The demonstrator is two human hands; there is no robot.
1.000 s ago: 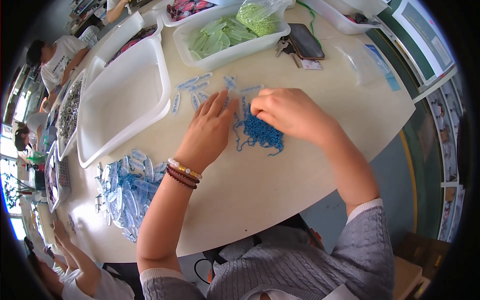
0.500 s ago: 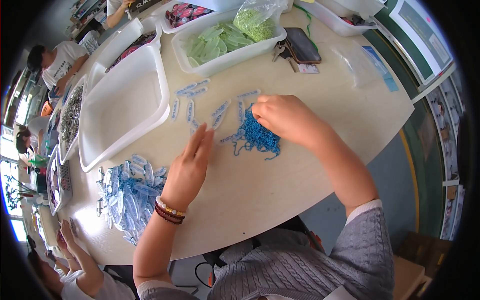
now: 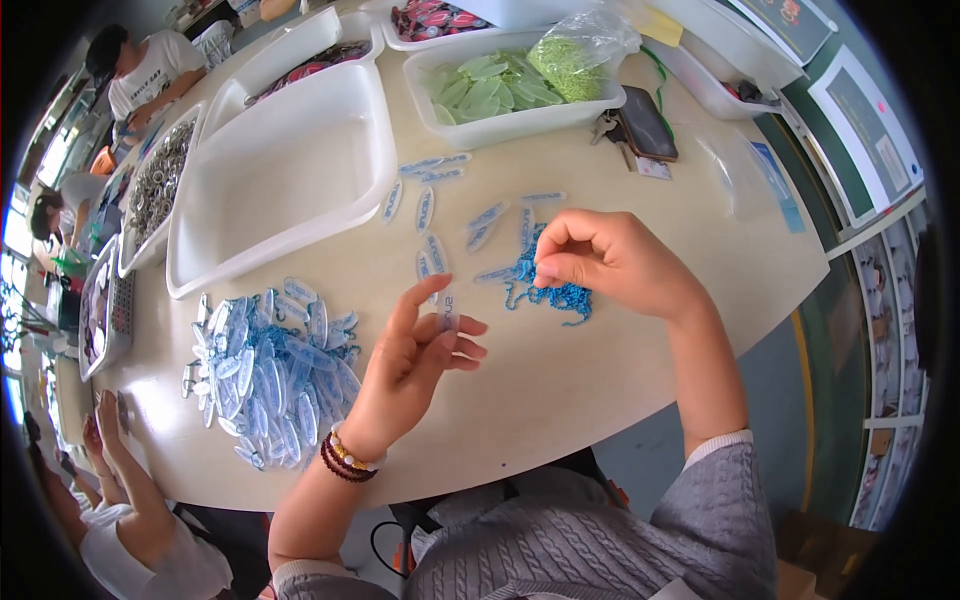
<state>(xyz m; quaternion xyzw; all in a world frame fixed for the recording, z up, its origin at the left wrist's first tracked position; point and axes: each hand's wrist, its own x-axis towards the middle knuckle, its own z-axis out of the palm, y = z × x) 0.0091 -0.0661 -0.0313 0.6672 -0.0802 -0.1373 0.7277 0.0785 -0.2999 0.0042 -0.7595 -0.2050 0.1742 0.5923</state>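
My left hand [image 3: 405,365] is raised over the table, pinching a clear oval tag [image 3: 448,308] with blue print between thumb and fingers. To its right, my right hand [image 3: 610,265] is closed in a pinch, with a bit of blue ball chain at its fingertips. Under and beside that hand lies a small heap of blue ball chains [image 3: 572,298], partly hidden by the fingers. Loose clear tags [image 3: 487,226] are scattered beyond both hands. Left of my left wrist is a pile of clear tags [image 3: 275,375] mixed with blue chains.
A white tray [image 3: 285,235] stands at the left. Farther back, a bin [image 3: 440,130] holds green oval pieces and a bag of green beads [image 3: 572,68]. A phone [image 3: 648,125] and keys lie at the right. Metal rings [image 3: 160,180] fill a container; other people sit along the left.
My left hand has taken up a clear tag and turned its palm inward. My right hand has lifted off the chain heap, its fingers pinched. The view has shifted slightly.
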